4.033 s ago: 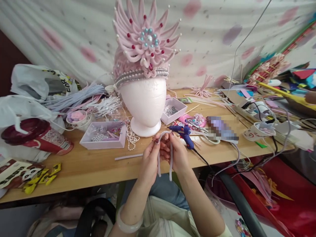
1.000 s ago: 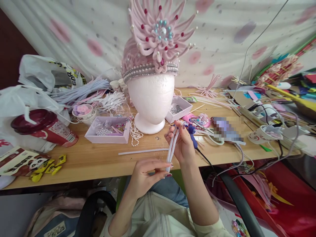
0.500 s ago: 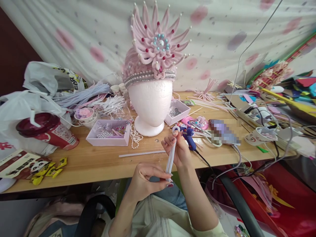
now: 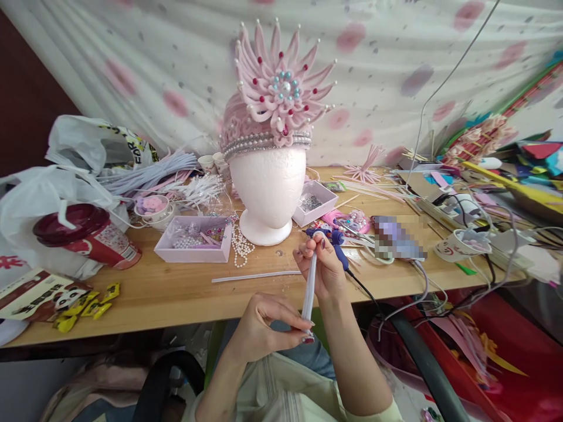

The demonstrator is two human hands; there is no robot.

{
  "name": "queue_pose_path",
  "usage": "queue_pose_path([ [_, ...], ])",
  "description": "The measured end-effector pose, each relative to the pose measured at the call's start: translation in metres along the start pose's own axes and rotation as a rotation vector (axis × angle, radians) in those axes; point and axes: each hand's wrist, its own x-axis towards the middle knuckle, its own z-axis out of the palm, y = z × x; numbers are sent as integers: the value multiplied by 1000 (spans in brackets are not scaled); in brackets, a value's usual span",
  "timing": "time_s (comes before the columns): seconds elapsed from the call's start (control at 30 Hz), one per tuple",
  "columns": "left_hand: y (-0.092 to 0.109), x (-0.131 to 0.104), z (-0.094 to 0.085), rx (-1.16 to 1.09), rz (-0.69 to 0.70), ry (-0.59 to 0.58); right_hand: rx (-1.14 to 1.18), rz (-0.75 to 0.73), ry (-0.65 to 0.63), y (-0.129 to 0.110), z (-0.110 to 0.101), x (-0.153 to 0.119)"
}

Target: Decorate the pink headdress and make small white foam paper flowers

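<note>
Between my two hands a small bundle of white pipe cleaners [image 4: 310, 287] stands nearly upright, its strands lying side by side. My left hand [image 4: 272, 325] pinches the lower end between thumb and fingers. My right hand [image 4: 325, 264] grips the upper end with its fingertips. Another white pipe cleaner [image 4: 250, 276] lies flat on the wooden table [image 4: 176, 299], just past my hands. Directly behind my right hand is a blue glue gun [image 4: 339, 249], partly covered by it.
A white foam head [image 4: 268, 187] wears a pink beaded headdress [image 4: 264, 108]. Around it are a lilac bead box [image 4: 193, 255], a second lilac box [image 4: 319, 212], a red lidded cup [image 4: 101, 237], yellow wrapped sweets [image 4: 90, 306], a blurred-out phone [image 4: 398, 237] and a paper cup [image 4: 457, 246].
Both hands keep hold of the bundle, whose strands now sit closer together. The hands appear slightly lower and further right; the view has tilted a little upward.
</note>
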Motion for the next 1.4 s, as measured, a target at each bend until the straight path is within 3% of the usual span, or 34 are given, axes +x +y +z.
queue_pose_path([
  [0.2,13,2,-36,-62,-137,-162,-50,-32,-76,-3,-2,2],
  [0.37,46,26,-58,-18,-155,146,-92,-77,-158,-5,1,4],
  [0.5,57,43,-51,30,-157,121,-95,-78,-204,-5,4,5],
  [0.73,56,55,-24,-249,-244,-33,-120,-79,-172,-6,2,5],
  [0.93,60,68,-6,-442,-326,-107,-124,-18,-225,-7,3,-3],
  [1.2,48,78,-5,-552,-388,52,-240,-99,-230,-6,0,-4],
  [1.4,43,83,-10,-492,-474,-24,-261,-103,-254,-6,-6,-5],
])
